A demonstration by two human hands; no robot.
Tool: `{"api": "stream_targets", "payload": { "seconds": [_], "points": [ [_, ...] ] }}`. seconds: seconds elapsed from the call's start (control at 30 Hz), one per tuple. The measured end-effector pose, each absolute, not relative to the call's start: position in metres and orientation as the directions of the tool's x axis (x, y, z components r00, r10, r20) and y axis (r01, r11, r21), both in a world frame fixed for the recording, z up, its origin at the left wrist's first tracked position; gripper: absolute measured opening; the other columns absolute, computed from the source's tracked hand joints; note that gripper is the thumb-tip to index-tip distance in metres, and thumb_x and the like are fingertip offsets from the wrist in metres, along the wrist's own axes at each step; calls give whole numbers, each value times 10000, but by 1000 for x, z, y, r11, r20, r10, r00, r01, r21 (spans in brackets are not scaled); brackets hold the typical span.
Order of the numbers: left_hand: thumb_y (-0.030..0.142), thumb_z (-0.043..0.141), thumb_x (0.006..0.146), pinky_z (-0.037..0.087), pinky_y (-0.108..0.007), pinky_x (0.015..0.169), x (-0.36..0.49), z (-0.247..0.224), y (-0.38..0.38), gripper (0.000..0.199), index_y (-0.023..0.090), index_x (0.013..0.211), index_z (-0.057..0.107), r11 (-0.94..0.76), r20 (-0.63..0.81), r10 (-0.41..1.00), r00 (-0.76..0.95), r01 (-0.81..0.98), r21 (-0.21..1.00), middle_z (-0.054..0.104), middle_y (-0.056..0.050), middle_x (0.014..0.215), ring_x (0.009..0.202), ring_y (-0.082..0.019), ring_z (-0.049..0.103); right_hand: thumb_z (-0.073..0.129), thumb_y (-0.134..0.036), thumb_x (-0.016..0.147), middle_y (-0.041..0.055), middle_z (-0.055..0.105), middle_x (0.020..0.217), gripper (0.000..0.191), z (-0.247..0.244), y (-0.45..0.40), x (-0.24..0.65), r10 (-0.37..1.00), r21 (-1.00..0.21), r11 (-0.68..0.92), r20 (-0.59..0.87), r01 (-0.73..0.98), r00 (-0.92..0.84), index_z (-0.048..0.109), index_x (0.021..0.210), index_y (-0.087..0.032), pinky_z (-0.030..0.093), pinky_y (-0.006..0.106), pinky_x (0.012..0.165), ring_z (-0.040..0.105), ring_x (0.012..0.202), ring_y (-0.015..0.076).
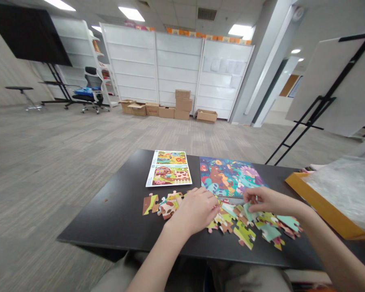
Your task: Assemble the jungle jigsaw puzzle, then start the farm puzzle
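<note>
Loose jigsaw pieces (245, 234) lie in a spread pile along the near part of the black table. My left hand (198, 209) rests over the middle of the pile, palm down, fingers bent; what its fingertips touch is hidden. At the right of the pile, my right hand (258, 199) pinches a pale green piece (248, 211) between thumb and fingers. Left of my left hand are a brown and green piece (150, 204) and a cow-patterned piece (168, 207). Behind the hands lie a white picture sheet (169, 168) and a dark blue forest picture (229, 177).
The black table (109, 219) has its left edge in view. On its right side stands an orange-yellow box (328, 209) with clear plastic (349, 190). Beyond are cardboard boxes (182, 104), white shelves (178, 67), an office chair (93, 91) and a white board on a stand (328, 81).
</note>
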State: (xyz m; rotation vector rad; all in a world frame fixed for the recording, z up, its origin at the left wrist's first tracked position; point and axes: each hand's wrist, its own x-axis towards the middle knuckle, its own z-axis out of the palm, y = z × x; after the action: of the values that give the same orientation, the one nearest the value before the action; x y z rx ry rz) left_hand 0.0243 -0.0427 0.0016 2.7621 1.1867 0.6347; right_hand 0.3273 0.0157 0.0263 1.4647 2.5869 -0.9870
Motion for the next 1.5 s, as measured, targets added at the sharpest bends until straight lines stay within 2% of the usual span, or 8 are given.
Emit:
{"api": "stream_targets", "payload": {
  "seconds": [0.27, 0.37, 0.5, 0.77, 0.93, 1.07, 1.2, 1.5],
  "points": [
    [299, 591, 955, 504, -331, 827, 32, 4, -42, 167, 226, 926, 738, -590, 361, 807, 467, 614, 525, 767, -21, 951, 943, -217, 680, 786, -473, 812, -21, 562, 744, 377, 43, 41, 322, 811, -883, 227, -62, 411, -582, 551, 895, -189, 475, 256, 616, 549, 653, 118],
    [371, 607, 937, 520, -351, 839, 37, 2, -39, 208, 225, 1023, 729, -413, 285, 910, 301, 588, 696, 773, -44, 1000, 961, -240, 701, 769, -446, 841, -34, 583, 748, 398, 42, 48, 291, 811, -913, 262, 33, 312, -584, 566, 1088, -210, 495, 244, 609, 568, 643, 109],
    [453, 610, 919, 550, -317, 764, 39, -2, -30, 381, 182, 1182, 658, -221, 170, 972, 164, 374, 901, 779, -69, 958, 864, -218, 729, 774, -433, 838, 5, 661, 829, 354, 28, 53, 258, 789, -937, 289, 116, 198, -603, 592, 1042, -209, 537, 252, 631, 632, 704, 126],
    [293, 600, 882, 555, -291, 715, 37, -15, -13, 291, 163, 1141, 624, -177, 157, 980, 123, 170, 969, 764, -35, 805, 762, -193, 734, 741, -419, 871, -3, 658, 847, 320, 4, 49, 251, 773, -957, 275, 160, 97, -614, 600, 1068, -208, 569, 272, 630, 648, 698, 130],
    [295, 587, 888, 551, -296, 721, 39, -13, -9, 287, 180, 1151, 600, -184, 167, 981, 95, 223, 957, 764, -18, 793, 760, -191, 732, 718, -406, 897, 63, 678, 1059, 380, 8, 46, 262, 763, -888, 427, 254, 169, -595, 622, 1212, -217, 578, 294, 725, 671, 887, 166],
    [296, 578, 892, 547, -299, 716, 41, -13, -9, 261, 187, 1127, 614, -204, 190, 979, 78, 282, 937, 768, -14, 783, 756, -194, 729, 792, -411, 827, 102, 596, 1301, 480, 10, 41, 260, 705, -683, 650, 378, 334, -599, 642, 1262, -274, 585, 381, 856, 624, 1126, 248],
    [292, 572, 893, 540, -292, 684, 42, -15, -10, 253, 190, 1118, 627, -205, 196, 979, 60, 325, 923, 771, -15, 781, 734, -194, 732, 793, -410, 823, 121, 568, 1298, 530, 5, 38, 255, 616, -496, 777, 477, 387, -626, 625, 1306, -270, 552, 462, 967, 582, 1210, 291],
    [315, 570, 902, 542, -291, 688, 43, -15, -10, 262, 197, 1132, 613, -210, 204, 978, 55, 325, 922, 766, -13, 801, 744, -191, 733, 719, -371, 890, 145, 605, 1260, 524, 2, 36, 254, 512, -302, 859, 523, 414, -681, 573, 1382, -265, 548, 478, 971, 602, 1180, 296]
  ]
}}
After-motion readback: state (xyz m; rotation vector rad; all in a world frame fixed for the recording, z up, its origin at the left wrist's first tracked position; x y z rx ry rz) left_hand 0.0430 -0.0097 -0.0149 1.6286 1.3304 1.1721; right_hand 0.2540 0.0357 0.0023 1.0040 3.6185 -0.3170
